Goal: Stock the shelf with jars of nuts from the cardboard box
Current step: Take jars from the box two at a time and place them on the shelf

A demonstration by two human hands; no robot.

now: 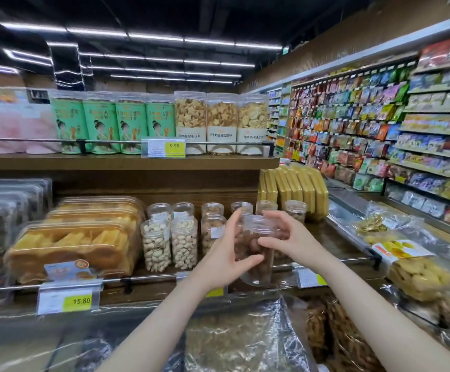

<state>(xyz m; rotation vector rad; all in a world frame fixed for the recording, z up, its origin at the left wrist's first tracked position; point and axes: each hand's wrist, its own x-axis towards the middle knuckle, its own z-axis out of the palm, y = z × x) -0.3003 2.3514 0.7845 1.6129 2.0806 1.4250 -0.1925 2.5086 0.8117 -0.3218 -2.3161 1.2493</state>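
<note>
Both hands are on one clear jar of brown nuts (254, 251), held upright just right of centre in the frame, above the front rail (148, 277) of the lower shelf (326, 248). The left hand (229, 253) wraps its body from the left with the thumb across the front, and the right hand (285, 237) pinches it near the lid, fingers curled round the far side. To do this well, I would keep the jar level, carry it over the rail and lower it into the bare patch of shelf at centre right, label outward, letting go only once the base sits flat. The rows of jars (170, 237) already standing just behind and left are the main hazard: a knuckle or the jar's bottom edge could tip one. The price tag (308, 276) clipped to the rail sits right below. Cake trays (78, 242) fill the left, yellow packs (293, 189) stand behind, wrapped goods (234, 342) lie low in the frame. The cardboard box is not in view.
</note>
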